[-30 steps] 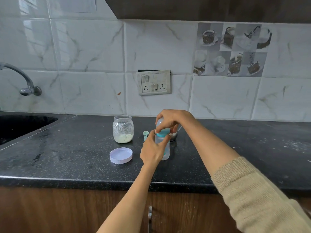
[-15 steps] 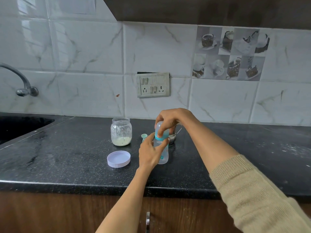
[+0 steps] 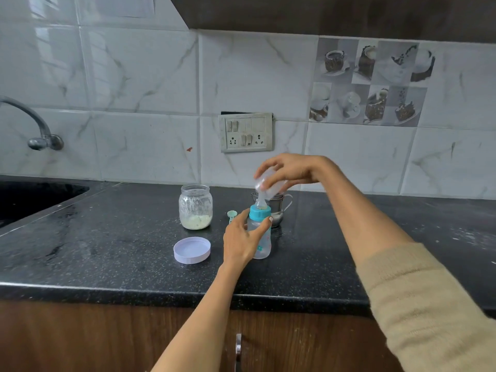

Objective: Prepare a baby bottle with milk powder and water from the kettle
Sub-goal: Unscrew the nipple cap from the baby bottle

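A clear baby bottle (image 3: 261, 238) with a teal collar and a bare teat stands upright on the black counter (image 3: 107, 253). My left hand (image 3: 241, 241) grips its body. Just above the teat, my right hand (image 3: 288, 170) holds the clear bottle cap (image 3: 267, 185), tilted and lifted off. A glass jar (image 3: 196, 206) with a little pale milk powder at the bottom stands open to the left. Its lilac lid (image 3: 192, 250) lies flat in front of it. A small teal scoop (image 3: 231, 214) lies between jar and bottle. A small steel vessel (image 3: 277, 206) sits right behind the bottle.
A dark sink (image 3: 32, 197) with a wall tap (image 3: 40, 130) is at the far left. A switch and socket plate (image 3: 245, 132) is on the tiled wall behind. A wooden cabinet front with a metal handle (image 3: 238, 350) is below the counter edge.
My right hand has lifted the clear cap off the bottle, baring the teat. My left hand has kept its grip on the bottle body.
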{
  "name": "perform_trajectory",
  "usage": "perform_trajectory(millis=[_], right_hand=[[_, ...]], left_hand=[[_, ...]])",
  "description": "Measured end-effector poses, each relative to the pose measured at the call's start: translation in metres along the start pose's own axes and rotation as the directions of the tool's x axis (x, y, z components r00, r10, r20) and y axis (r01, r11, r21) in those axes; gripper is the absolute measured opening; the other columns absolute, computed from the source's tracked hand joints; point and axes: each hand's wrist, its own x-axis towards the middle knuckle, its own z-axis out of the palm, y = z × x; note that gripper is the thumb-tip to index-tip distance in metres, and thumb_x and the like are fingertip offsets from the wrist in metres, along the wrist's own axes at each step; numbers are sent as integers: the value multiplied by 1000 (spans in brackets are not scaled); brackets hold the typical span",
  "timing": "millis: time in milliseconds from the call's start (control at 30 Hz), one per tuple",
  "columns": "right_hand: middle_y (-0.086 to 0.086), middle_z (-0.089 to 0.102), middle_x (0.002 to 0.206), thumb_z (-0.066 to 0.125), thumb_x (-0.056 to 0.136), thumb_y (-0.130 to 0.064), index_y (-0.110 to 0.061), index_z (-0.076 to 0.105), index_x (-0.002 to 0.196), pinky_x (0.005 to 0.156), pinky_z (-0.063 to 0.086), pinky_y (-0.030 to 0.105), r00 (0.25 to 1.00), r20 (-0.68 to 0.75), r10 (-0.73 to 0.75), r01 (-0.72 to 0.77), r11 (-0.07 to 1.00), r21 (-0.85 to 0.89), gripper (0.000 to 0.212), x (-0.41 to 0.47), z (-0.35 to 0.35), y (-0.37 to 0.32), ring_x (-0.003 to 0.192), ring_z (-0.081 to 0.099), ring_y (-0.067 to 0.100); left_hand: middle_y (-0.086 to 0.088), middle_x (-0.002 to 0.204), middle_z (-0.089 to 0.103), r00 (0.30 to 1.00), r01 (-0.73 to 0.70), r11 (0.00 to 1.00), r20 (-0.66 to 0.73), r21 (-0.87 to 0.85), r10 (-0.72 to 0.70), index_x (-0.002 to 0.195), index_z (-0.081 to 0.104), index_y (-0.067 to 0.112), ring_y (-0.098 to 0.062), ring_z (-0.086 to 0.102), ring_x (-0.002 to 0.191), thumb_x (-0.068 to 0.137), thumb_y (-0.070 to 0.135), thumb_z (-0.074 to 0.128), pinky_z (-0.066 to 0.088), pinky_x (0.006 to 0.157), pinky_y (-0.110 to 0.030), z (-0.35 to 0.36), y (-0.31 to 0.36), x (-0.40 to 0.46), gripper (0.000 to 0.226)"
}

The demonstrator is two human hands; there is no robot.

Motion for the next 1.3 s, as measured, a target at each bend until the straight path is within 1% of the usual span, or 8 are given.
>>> perform_trajectory(millis=[167, 333, 567, 733, 900, 1067, 1167, 1300], right_hand=[[-4, 52, 114, 58, 92, -17, -22, 54, 127, 97, 43, 39, 962, -271, 4, 123, 886, 447, 36, -11, 7, 64, 114, 44, 14], [-2, 58, 101, 73, 80, -22, -26, 60, 87, 91, 51, 43, 802, -552, 229, 36, 903, 428, 14, -6, 60, 143, 106, 55, 24], [5, 62, 109, 84, 67, -15, -21, 62, 73, 82, 50, 32, 764, -590, 260, -11, 920, 391, 24, -2, 92, 171, 104, 61, 25], [5, 54, 118, 89, 59, -23, -24, 56, 104, 80, 51, 31, 806, -549, 222, -13, 933, 359, 55, -6, 88, 172, 101, 60, 21], [-1, 54, 107, 53, 69, -67, -27, 46, 118, 72, 45, 29, 454, -885, 103, 311, 913, 265, 64, -13, 74, 107, 90, 56, 15], [0, 61, 108, 61, 71, -69, -23, 54, 116, 81, 52, 35, 879, -470, -82, 30, 993, -116, 65, 0, 54, 33, 95, 61, 18], [6, 60, 118, 66, 69, -67, -20, 57, 119, 78, 50, 35, 954, -298, -39, -92, 906, -412, 69, 9, 62, 17, 99, 61, 23], [11, 69, 96, 73, 72, -52, -13, 64, 104, 63, 57, 32, 981, -170, 92, -153, 905, -396, 51, 14, 61, 11, 63, 68, 23]], left_hand=[[13, 84, 66, 1000, 14, 1000, -4, -20, -14, 105, 64, 28, -15, 66, 85, 80, 49, 68, 52, 83, -41, 1, -3, 0, 33], [10, 83, 65, 1000, -4, 1000, -2, -3, 4, 104, 62, 31, -20, 67, 82, 80, 51, 66, 52, 81, -44, 2, -5, 0, 32], [14, 85, 64, 1000, -7, 1000, -1, 16, 7, 110, 62, 28, -16, 66, 84, 81, 49, 66, 52, 82, -42, 4, -7, 2, 36], [8, 94, 69, 1000, 3, 1000, -3, 0, -3, 114, 62, 25, -14, 67, 85, 72, 61, 61, 53, 83, -42, 5, -7, 1, 55], [8, 94, 68, 999, 37, 999, -4, 0, -37, 116, 62, 22, -14, 66, 87, 76, 52, 69, 53, 84, -40, 4, -4, -1, 51], [5, 99, 70, 998, 60, 998, -3, 13, -60, 116, 61, 23, -16, 66, 92, 71, 56, 67, 52, 85, -41, 4, -3, -2, 56], [4, 99, 71, 997, 72, 997, -11, 12, -72, 107, 63, 26, -16, 67, 91, 68, 60, 66, 53, 84, -42, 4, -4, -1, 53], [5, 86, 70, 996, 86, 996, -11, 28, -86, 92, 60, 30, -16, 67, 85, 74, 45, 73, 54, 80, -40, 4, -5, 0, 27]])
